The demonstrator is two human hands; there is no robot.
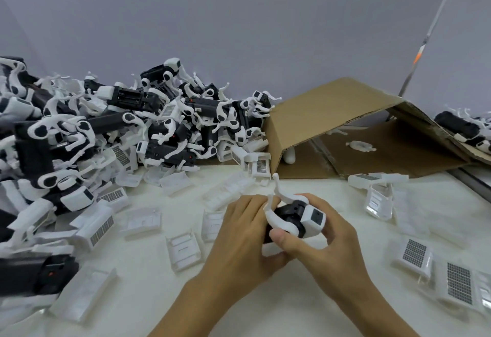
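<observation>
A small black-and-white plastic toy robot dog (pixel 295 217) is held just above the white table (pixel 148 278), near the middle of the view. My left hand (pixel 244 233) grips its rear part from the left, fingers curled over the body. My right hand (pixel 318 241) grips it from the right, thumb pressed under the white leg and fingers wrapped around the head end. One thin white leg (pixel 277 185) sticks up above my hands.
A big heap of the same toy dogs (pixel 111 124) fills the left and back. Loose white plastic covers (pixel 183 250) and speckled panels (pixel 414 253) lie scattered around my hands. A tipped-over cardboard box (pixel 340 124) lies open at the back right.
</observation>
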